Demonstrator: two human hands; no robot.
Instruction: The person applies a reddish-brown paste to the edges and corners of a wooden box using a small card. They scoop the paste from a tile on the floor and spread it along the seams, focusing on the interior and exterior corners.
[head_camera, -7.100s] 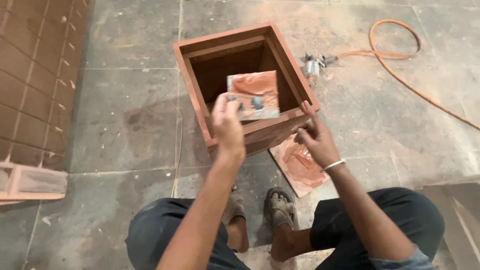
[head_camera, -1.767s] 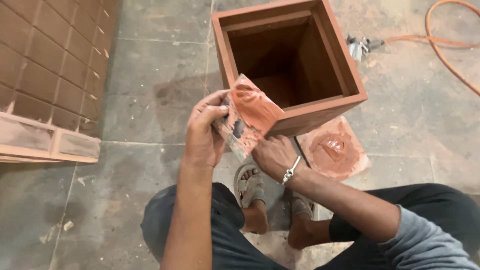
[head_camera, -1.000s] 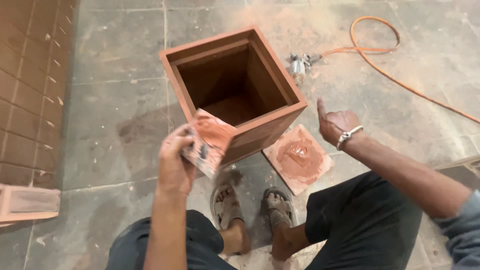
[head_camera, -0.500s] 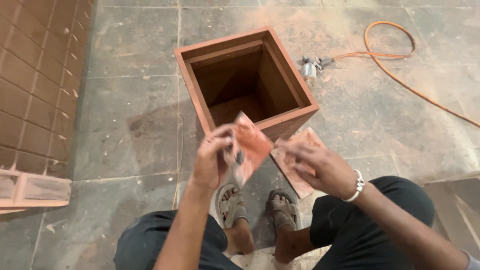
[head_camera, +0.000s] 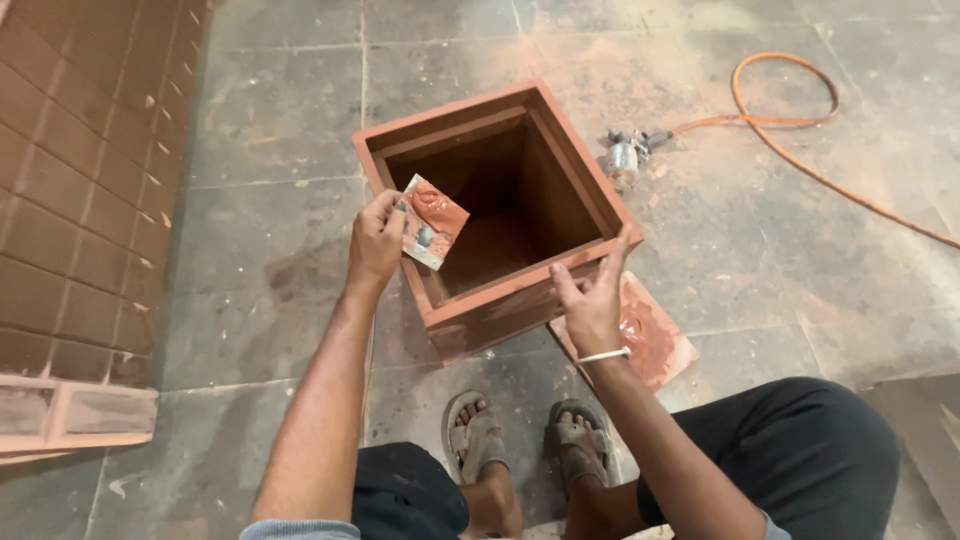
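Sandpaper (head_camera: 432, 220), dusted reddish, sits pinched in the left hand (head_camera: 375, 240) over the open wooden box (head_camera: 500, 290); the right hand (head_camera: 592, 300), fingers spread and empty, touches its near rim.

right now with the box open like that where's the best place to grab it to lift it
Probably by two opposite rim walls of the wooden box, coming from above. It stands upright and open, so fingers can hook inside each wall. The right hand already touches the near rim; the left hand holds sandpaper.

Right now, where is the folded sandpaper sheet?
In the head view, the sandpaper sheet is pinched in the left hand, held over the near-left rim of the open wooden box.
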